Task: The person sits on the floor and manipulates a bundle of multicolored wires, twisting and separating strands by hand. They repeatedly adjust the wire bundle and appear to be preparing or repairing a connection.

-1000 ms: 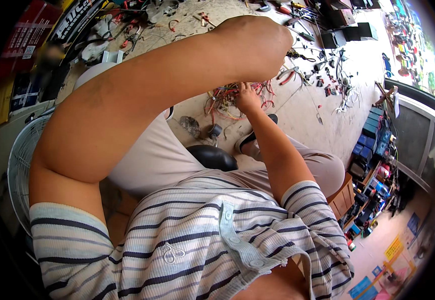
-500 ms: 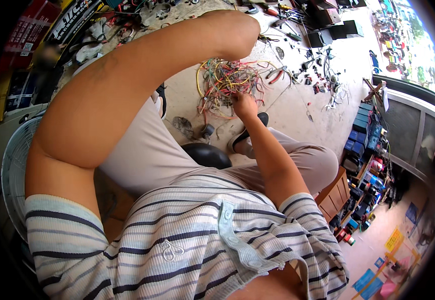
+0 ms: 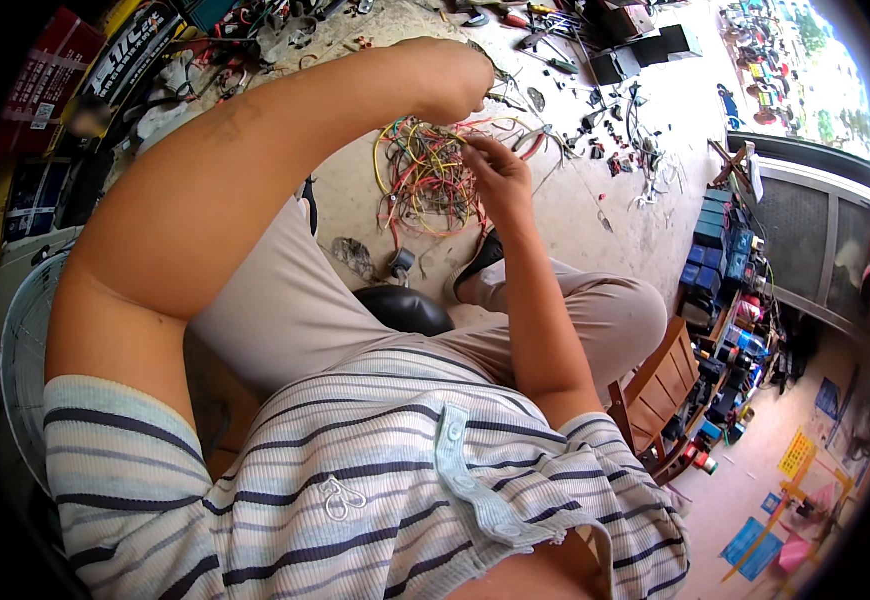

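Note:
A tangled heap of thin red, yellow and green wires (image 3: 425,180) lies on the pale floor in front of me. My right hand (image 3: 503,180) is raised at the heap's right edge, thumb and fingers pinched together on a thin wire at its upper edge. My left arm reaches across the upper part of the view, and my left hand (image 3: 452,82) hovers beyond the heap. It looks closed, with fingers curled away from view, so what it holds is hidden. Red-handled pliers (image 3: 532,145) lie just right of the heap.
A dark rounded seat (image 3: 405,310) is between my legs, near a small grey cylindrical part (image 3: 401,263). Loose tools and black scraps (image 3: 615,140) are scattered at the far right. A wooden chair (image 3: 660,385) stands right, a fan (image 3: 30,350) left, boxes (image 3: 50,80) far left.
My right hand has risen from within the wire heap toward its upper right edge, nearer my left hand. My left hand has shifted slightly left and down. The whole view has shifted a little.

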{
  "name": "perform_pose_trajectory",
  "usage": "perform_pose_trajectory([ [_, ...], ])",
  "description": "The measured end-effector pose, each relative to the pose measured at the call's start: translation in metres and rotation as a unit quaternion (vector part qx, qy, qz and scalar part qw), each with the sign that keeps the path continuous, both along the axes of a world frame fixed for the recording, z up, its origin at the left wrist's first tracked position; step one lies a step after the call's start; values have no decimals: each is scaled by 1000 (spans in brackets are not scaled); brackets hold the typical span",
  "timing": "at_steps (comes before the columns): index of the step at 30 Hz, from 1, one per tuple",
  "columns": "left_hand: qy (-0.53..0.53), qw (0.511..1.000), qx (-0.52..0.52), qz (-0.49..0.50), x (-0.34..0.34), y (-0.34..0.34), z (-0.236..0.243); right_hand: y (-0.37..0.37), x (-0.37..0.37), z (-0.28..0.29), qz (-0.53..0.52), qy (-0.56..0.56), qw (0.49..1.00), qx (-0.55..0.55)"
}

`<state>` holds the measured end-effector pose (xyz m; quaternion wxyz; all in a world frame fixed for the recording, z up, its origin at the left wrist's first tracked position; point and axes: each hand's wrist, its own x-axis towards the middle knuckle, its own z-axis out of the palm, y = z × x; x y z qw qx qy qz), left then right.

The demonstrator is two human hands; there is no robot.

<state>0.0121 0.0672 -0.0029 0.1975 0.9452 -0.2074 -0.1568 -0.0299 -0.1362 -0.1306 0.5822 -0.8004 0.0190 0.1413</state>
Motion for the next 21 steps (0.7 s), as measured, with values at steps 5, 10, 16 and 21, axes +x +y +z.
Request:
perform_pose_trajectory([
  [5, -5, 999, -11, -33, -1, -3, -8, 3, 0, 57, -44, 55, 989, 130],
  [10, 4, 998, -41, -57, 2, -10, -9, -4, 1, 66, -90, 97, 949, 287],
  [16, 54, 990, -126, -18, 5, -23, -15, 3, 17, 81, -165, 109, 884, 423],
  [21, 129, 973, -193, -8, 5, -26, 6, 8, 35, 79, -203, 74, 856, 469],
])
